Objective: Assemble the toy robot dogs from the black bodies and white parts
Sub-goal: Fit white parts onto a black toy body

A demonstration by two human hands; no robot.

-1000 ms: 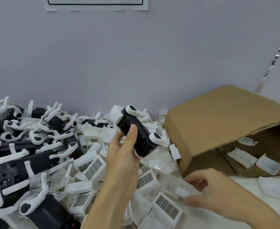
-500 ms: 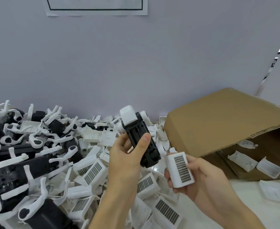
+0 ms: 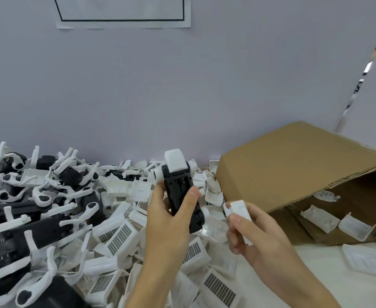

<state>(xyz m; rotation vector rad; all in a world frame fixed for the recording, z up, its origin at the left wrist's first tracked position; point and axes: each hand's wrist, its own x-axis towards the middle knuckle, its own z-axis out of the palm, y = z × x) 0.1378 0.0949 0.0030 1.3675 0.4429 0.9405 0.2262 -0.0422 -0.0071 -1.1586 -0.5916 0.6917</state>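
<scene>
A: What is going on in the middle of the frame?

B: The left hand (image 3: 171, 215) grips a black body (image 3: 182, 194), thumb on one side, fingers curled round the other. A white cap sits on its top end.

A: And the right hand (image 3: 249, 232)?

B: Just right of the body, it pinches a white part (image 3: 238, 215) between thumb and fingers.

A: How should it go on?

B: I think the part's hollow side should face the body's bare end. Line the edges up, then push gently till it sits flat. Hold the body still.

A: What changed from half a second ago?

B: The part's dark grille showed then. Now it is turned and shows plain white. The pile of white parts (image 3: 120, 236) and the cardboard box (image 3: 293, 165) at the right look the same.
</scene>
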